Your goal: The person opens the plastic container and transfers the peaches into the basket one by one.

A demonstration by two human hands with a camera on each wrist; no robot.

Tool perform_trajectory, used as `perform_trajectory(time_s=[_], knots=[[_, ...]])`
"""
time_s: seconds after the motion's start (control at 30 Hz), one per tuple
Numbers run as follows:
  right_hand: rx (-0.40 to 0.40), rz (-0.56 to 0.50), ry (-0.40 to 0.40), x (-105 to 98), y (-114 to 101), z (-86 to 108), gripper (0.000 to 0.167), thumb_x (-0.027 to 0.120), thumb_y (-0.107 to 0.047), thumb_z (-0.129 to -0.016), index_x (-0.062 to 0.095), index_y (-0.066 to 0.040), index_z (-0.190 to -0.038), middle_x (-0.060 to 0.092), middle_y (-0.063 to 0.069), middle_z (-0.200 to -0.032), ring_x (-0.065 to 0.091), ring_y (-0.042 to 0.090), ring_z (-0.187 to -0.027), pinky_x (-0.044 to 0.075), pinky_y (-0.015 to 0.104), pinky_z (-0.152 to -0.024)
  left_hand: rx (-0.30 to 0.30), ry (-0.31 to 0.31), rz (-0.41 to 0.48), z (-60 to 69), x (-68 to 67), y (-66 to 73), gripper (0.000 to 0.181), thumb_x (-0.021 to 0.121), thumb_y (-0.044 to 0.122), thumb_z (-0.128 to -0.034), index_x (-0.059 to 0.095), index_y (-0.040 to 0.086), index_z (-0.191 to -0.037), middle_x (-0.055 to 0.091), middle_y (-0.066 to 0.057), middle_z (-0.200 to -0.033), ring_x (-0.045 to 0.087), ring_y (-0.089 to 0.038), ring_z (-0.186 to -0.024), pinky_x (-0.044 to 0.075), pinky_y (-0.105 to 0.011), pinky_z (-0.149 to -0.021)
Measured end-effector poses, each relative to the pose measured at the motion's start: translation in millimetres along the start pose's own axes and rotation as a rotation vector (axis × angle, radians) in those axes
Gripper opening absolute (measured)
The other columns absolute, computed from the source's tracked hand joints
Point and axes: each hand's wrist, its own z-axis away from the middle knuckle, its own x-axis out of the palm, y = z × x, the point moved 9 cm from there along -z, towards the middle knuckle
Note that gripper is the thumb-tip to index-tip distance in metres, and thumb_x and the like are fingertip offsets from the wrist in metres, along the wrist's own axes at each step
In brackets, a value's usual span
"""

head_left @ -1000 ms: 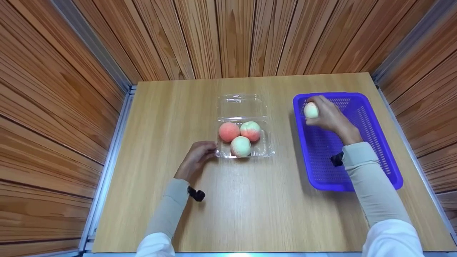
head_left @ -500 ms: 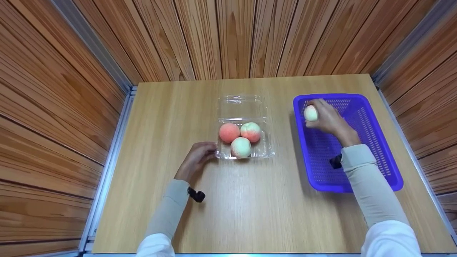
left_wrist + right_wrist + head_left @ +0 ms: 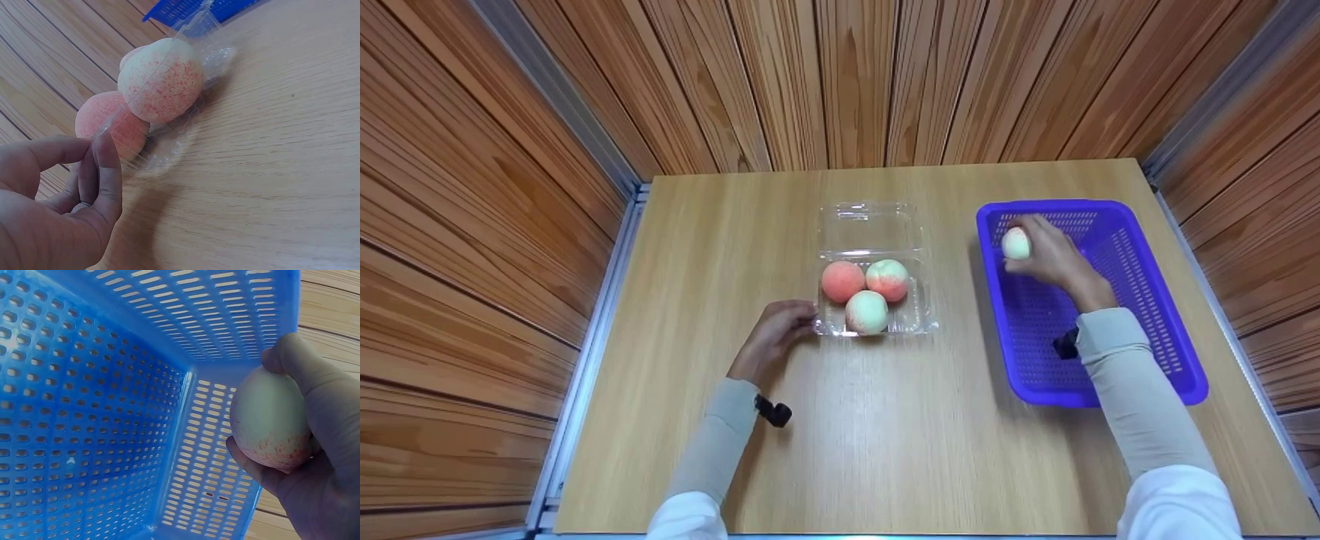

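My right hand point(image 3: 1054, 255) grips a pale peach point(image 3: 270, 419) with a pink-flecked end, over the far left part of the purple basket point(image 3: 1042, 394), which looks blue in the wrist views. Thumb and fingers wrap its sides. In the head view, a clear plastic clamshell box point(image 3: 919, 319) lies with its lid folded back, away from me. Three peaches sit in it: a pink one point(image 3: 843, 282), a pale-and-pink one point(image 3: 887, 280) and a pale one point(image 3: 867, 313) in front. My left hand point(image 3: 73, 197) pinches the box's near left edge between thumb and fingers.
The box and basket stand on a light wooden table point(image 3: 877, 450), with bare tabletop between them. Wood-plank walls point(image 3: 855, 82) rise at the back and both sides. A small black camera point(image 3: 774, 412) sticks out from the left wrist.
The right hand, with the peach, has come slightly nearer me over the basket. The left hand has kept its place at the box edge, and the peaches in the box lie as before.
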Motion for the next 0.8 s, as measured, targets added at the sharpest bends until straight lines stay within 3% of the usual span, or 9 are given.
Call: perform_trajectory(time_s=[0.3, 0.53, 0.8], knots=[[0.021, -0.001, -0.010, 5, 7, -0.4, 0.065, 0.082, -0.010, -0.087, 0.052, 0.004, -0.143, 0.055, 0.027, -0.133, 0.057, 0.047, -0.117, 0.049, 0.068, -0.100, 0.002, -0.006, -0.011, -0.4, -0.5, -0.8, 0.027, 0.063, 0.003, -0.1019, 0.067, -0.011, -0.124, 0.067, -0.005, -0.098, 0.066, -0.015, -0.084, 0.062, -0.035, -0.091], [-0.023, 0.019, 0.017, 7, 10, -0.8, 0.063, 0.084, -0.010, -0.083, 0.055, 0.007, -0.137, 0.056, 0.031, -0.131, 0.058, 0.050, -0.116, 0.049, 0.068, -0.099, 0.022, -0.012, 0.007, 0.0, 1.0, 0.7, 0.023, 0.063, 0.002, -0.1014, 0.067, -0.013, -0.119, 0.066, -0.005, -0.094, 0.066, -0.014, -0.081, 0.063, -0.031, -0.085], [-0.021, 0.028, 0.015, 12, 16, 0.9, 0.064, 0.085, -0.009, -0.083, 0.055, 0.007, -0.137, 0.054, 0.032, -0.129, 0.058, 0.052, -0.115, 0.049, 0.069, -0.098, 0.043, -0.028, 0.006, -0.1, 3.6, 1.9, 0.021, 0.062, 0.000, -0.1011, 0.067, -0.014, -0.115, 0.066, -0.005, -0.092, 0.066, -0.014, -0.079, 0.063, -0.029, -0.082]])
